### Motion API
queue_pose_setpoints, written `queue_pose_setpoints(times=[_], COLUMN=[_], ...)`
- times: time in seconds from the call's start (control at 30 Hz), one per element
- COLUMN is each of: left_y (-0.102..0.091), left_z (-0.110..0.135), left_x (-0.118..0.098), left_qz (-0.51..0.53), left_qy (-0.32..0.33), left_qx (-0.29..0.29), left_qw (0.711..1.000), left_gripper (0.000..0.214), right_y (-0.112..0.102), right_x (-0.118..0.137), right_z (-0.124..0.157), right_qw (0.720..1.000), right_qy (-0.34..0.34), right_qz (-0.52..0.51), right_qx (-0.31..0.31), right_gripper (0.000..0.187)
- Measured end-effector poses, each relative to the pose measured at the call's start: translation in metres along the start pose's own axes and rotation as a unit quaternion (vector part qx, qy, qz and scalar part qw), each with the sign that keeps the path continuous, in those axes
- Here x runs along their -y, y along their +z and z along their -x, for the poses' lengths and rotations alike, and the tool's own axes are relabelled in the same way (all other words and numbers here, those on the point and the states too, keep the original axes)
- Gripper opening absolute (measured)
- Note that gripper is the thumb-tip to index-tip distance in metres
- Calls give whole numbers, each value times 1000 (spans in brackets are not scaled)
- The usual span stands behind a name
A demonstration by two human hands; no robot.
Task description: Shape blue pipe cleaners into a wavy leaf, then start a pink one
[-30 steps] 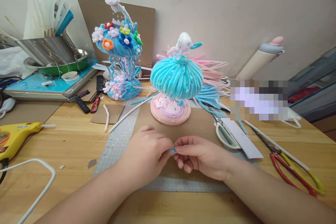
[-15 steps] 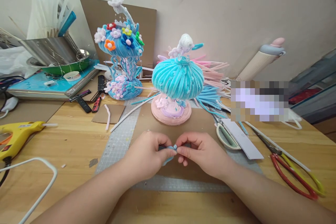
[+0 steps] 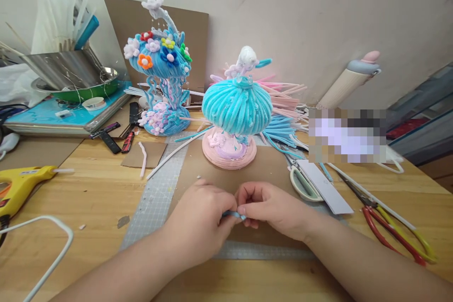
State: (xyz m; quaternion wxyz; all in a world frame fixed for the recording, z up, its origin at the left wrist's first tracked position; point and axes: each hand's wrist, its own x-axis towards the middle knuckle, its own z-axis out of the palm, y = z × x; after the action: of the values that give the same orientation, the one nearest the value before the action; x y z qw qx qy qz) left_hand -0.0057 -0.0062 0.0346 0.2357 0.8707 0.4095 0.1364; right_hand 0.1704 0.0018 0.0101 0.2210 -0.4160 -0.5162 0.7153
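Note:
Between my two hands is a small piece of blue pipe cleaner (image 3: 232, 214), mostly covered by the fingers. My left hand (image 3: 203, 219) is closed around it, thumb on top. Fingertips of my right hand (image 3: 269, 207) pinch its short end, close against the left thumb. Both hands are over a brown cardboard sheet (image 3: 201, 165). Just beyond them stands a lamp-shaped craft piece with a turquoise ribbed dome (image 3: 237, 106) on a round pink base (image 3: 230, 158).
A flowered blue craft piece (image 3: 157, 59) stands back left. On the left lies a yellow glue gun (image 3: 26, 186). Scissors with pale green handles (image 3: 306, 184) and larger red-and-yellow-handled ones (image 3: 384, 222) lie on the right. Pipe cleaners (image 3: 281, 130) are heaped behind the dome.
Both hands have come slightly lower and nearer. The left hand has turned, so its back shows more and less of the blue pipe cleaner is visible. The view has shifted slightly.

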Motion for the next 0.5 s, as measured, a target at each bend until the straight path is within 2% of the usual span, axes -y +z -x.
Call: queue_pose_setpoints(times=[0.17,0.27,0.37,0.5], left_y=[0,0,0,0], left_z=[0,0,0,0], left_x=[0,1,2,4], left_qz=[-55,-64,-58,-48], left_qy=[40,43,50,61], left_qx=[6,14,22,34], left_qw=[998,997,997,996], left_gripper=[18,17,16,15], right_y=[-9,-12,-12,-10], right_x=[-1,-1,0,2], right_z=[0,1,3,4], right_qw=[994,988,988,986], right_qy=[66,77,68,92], right_qz=[36,74,85,79], right_qx=[76,109,112,114], right_gripper=[23,27,25,22])
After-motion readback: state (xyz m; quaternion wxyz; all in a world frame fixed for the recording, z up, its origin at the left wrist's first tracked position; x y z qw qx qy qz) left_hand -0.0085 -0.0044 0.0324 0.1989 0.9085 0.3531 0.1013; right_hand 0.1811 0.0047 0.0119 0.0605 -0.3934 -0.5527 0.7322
